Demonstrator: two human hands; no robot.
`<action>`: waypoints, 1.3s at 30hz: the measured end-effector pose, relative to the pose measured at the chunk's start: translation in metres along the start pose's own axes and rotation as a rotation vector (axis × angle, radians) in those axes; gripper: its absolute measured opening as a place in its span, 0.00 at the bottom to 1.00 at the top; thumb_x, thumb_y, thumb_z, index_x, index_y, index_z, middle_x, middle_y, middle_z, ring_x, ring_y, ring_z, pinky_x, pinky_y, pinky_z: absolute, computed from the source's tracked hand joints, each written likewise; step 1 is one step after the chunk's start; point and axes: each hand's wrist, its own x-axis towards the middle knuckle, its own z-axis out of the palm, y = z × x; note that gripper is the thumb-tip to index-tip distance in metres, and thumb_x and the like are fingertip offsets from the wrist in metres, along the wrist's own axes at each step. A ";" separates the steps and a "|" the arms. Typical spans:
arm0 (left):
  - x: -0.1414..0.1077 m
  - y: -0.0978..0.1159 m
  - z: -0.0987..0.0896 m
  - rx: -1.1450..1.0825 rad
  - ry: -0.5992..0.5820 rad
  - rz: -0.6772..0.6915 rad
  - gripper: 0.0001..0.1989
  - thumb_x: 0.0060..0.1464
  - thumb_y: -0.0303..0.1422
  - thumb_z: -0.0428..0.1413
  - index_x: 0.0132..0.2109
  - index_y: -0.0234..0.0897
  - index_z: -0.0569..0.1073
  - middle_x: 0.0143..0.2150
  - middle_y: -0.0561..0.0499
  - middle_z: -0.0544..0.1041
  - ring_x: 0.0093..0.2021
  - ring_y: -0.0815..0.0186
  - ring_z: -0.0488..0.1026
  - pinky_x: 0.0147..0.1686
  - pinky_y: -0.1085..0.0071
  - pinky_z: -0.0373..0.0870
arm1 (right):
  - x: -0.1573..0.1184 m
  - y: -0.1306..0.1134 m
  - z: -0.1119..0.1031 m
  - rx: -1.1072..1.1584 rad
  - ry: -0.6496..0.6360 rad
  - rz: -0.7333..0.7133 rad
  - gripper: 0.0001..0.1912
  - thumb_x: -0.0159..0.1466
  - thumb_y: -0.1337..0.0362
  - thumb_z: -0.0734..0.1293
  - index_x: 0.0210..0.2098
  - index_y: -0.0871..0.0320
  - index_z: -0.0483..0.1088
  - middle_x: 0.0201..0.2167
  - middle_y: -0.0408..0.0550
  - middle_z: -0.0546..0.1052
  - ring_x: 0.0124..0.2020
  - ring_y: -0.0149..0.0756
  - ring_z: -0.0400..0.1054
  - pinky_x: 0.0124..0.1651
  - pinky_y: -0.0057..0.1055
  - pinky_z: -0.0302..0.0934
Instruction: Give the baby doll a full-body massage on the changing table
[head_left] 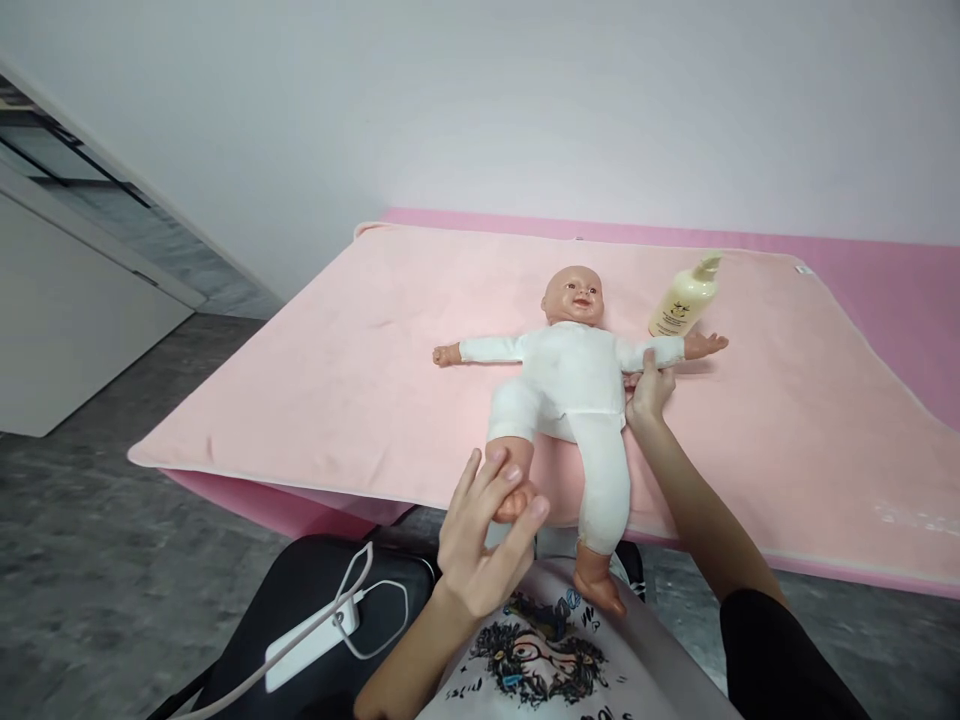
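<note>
A baby doll (577, 365) with a white cloth body lies face up on a pink towel, its arms stretched out sideways. One leg hangs over the table's front edge beside my shirt; the other is bent. My left hand (484, 540) is at the bent leg's foot (514, 505), fingers spread and fingertips lying over it. My right hand (651, 392) is closed around the doll's arm (664, 352) on the right, thumb on top and the other fingers partly hidden beneath. Just behind that arm, a pale yellow pump bottle (684, 300) leans on the towel.
The pink towel (322, 380) covers most of a pink table (885, 320) set against a white wall. A black bag or seat (300, 590) stands at the lower left, with a white power bank (311, 645) and cable on it. A white cabinet (67, 310) is farther left.
</note>
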 end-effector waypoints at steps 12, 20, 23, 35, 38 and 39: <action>-0.006 -0.023 0.078 -0.087 0.043 -0.065 0.22 0.50 0.18 0.53 0.52 0.37 0.68 0.51 0.46 0.69 0.56 0.60 0.67 0.53 0.59 0.71 | -0.009 -0.011 -0.006 -0.510 -0.418 -0.661 0.20 0.49 0.72 0.59 0.37 0.55 0.75 0.39 0.46 0.73 0.42 0.35 0.67 0.43 0.32 0.63; -0.011 -0.020 0.076 -0.164 -0.021 -0.059 0.25 0.51 0.20 0.53 0.56 0.41 0.66 0.54 0.44 0.69 0.58 0.59 0.65 0.54 0.58 0.70 | -0.001 -0.004 -0.003 -0.320 -0.277 -0.430 0.15 0.50 0.65 0.65 0.38 0.60 0.72 0.35 0.47 0.74 0.37 0.34 0.68 0.40 0.33 0.64; -0.008 -0.004 0.041 -0.223 -0.037 -0.070 0.27 0.49 0.19 0.54 0.56 0.40 0.66 0.55 0.44 0.69 0.57 0.58 0.67 0.51 0.57 0.72 | 0.003 0.000 -0.002 -0.183 -0.173 -0.263 0.13 0.50 0.59 0.69 0.31 0.59 0.66 0.22 0.37 0.68 0.22 0.27 0.62 0.25 0.25 0.61; -0.009 -0.019 0.047 -0.208 -0.107 -0.021 0.24 0.48 0.19 0.55 0.53 0.37 0.67 0.57 0.45 0.66 0.56 0.58 0.67 0.52 0.59 0.73 | 0.002 -0.004 -0.005 -0.318 -0.161 -0.339 0.12 0.57 0.55 0.64 0.31 0.58 0.65 0.20 0.38 0.66 0.19 0.26 0.59 0.25 0.26 0.60; 0.006 -0.036 0.072 -0.197 -0.045 -0.126 0.23 0.51 0.19 0.52 0.54 0.37 0.66 0.52 0.44 0.70 0.54 0.63 0.70 0.49 0.66 0.74 | -0.004 -0.011 -0.007 -0.630 -0.359 -0.652 0.11 0.54 0.67 0.63 0.36 0.57 0.71 0.35 0.46 0.72 0.34 0.33 0.67 0.38 0.30 0.62; 0.012 -0.040 0.077 -0.200 -0.040 -0.151 0.22 0.52 0.20 0.52 0.54 0.37 0.66 0.51 0.44 0.70 0.53 0.64 0.70 0.49 0.68 0.74 | -0.004 -0.012 -0.008 -0.705 -0.415 -0.713 0.15 0.53 0.69 0.61 0.39 0.56 0.72 0.39 0.47 0.72 0.39 0.35 0.67 0.41 0.31 0.62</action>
